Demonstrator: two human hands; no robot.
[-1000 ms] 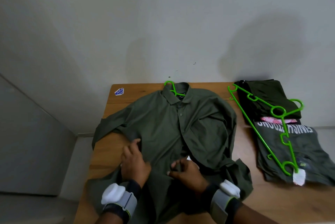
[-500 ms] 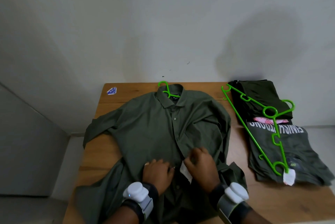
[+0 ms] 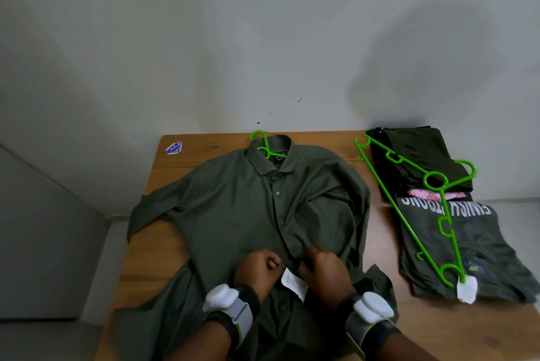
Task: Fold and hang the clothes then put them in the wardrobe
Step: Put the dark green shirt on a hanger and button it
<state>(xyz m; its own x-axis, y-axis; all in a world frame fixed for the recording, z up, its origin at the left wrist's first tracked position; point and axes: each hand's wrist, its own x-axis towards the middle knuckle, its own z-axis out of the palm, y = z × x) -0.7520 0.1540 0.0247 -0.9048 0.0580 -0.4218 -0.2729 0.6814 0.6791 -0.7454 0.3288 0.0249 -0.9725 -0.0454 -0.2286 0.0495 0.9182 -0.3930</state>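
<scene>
At lower centre, the left hand (image 3: 257,268) and right hand (image 3: 325,270) each pinch the front edges of the shirt (image 3: 233,208) — spread flat on the tabletop (image 3: 152,258), hanger (image 3: 264,146) in its collar — apparently buttoning it (so it stays hung).

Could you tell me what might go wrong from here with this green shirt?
The white care label pokes out between the left hand and right hand, which pinch the front of the dark green button-up shirt; it may get trapped inside.
One sleeve hangs off the wooden table and could drag the shirt askew.
</scene>
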